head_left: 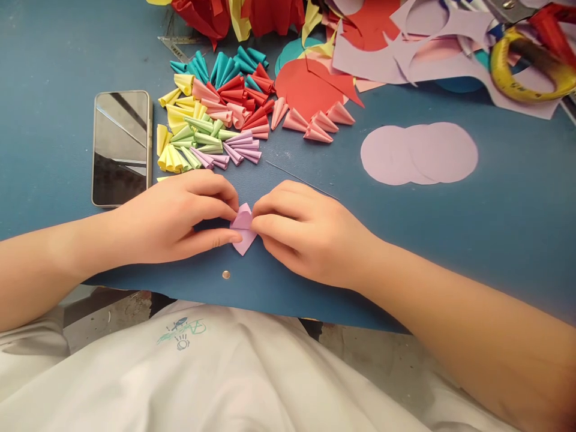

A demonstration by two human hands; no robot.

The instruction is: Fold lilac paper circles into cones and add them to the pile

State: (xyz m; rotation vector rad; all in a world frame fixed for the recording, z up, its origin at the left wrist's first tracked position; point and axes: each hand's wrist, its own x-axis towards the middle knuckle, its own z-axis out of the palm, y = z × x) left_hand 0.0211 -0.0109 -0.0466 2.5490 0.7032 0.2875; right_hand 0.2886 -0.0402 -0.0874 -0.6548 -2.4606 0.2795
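Observation:
A small lilac paper piece (244,235), partly folded, lies between my hands near the table's front edge. My left hand (189,213) is closed on its left side, the thumb across the lower part and the fingertips at the upper edge. From the right, my right hand (310,231) pinches the paper's edge between thumb and fingers. Just beyond my hands sits a heap of small rolled paper cones (216,111) in yellow, green, lilac, pink, red and teal. Overlapping lilac paper circles (418,153) lie flat to the right.
A phone (121,150) lies left of the cones. Scissors with yellow and red handles (531,66) rest on paper scraps (432,42) at the back right. A thin needle-like rod (301,179) lies beyond my right hand. A small round metal stud (226,275) shows near the edge.

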